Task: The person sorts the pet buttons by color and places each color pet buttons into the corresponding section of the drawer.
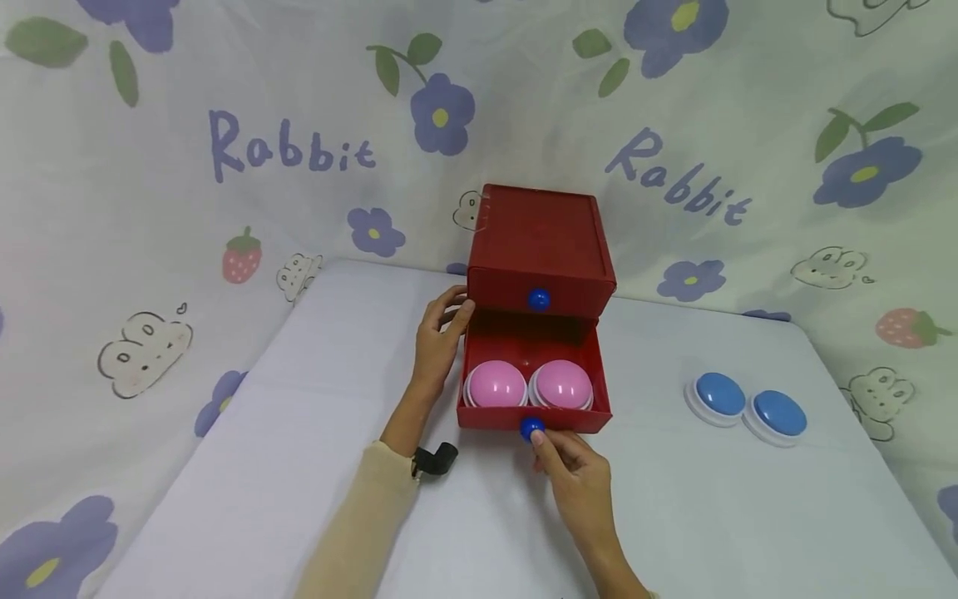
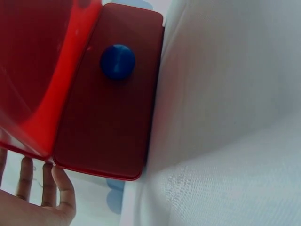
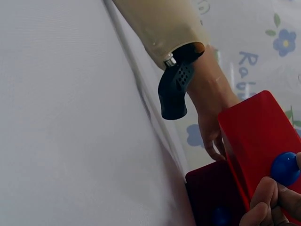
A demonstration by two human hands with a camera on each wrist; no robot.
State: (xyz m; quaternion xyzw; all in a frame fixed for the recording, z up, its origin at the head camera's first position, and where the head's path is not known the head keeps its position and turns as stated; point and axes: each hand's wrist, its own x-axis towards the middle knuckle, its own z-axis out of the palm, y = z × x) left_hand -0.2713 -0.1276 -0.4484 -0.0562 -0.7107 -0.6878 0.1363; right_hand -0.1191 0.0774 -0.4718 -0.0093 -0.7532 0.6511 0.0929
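A red drawer box (image 1: pixel 539 229) stands on the table, one drawer (image 1: pixel 490 418) pulled out between two closed fronts. Inside it sit two pink domes with white rims, a left dome (image 1: pixel 497 384) and a right dome (image 1: pixel 563 385). My right hand (image 1: pixel 580 474) pinches the blue knob (image 1: pixel 532 428) on that drawer's front. Against the box's left side, my left hand (image 1: pixel 440 345) rests with its fingertips touching it. The closed front below, with its own blue knob (image 2: pixel 117 62), shows in the left wrist view; the pulled-out drawer hides it from the head view.
Two blue domes on white bases, one nearer (image 1: pixel 778 413) and one farther (image 1: pixel 720 394), lie at the right of the white table (image 1: pixel 711 516). A patterned curtain (image 1: pixel 299 83) hangs behind and along the sides. A black wrist device (image 1: pixel 437 458) sits at the left cuff.
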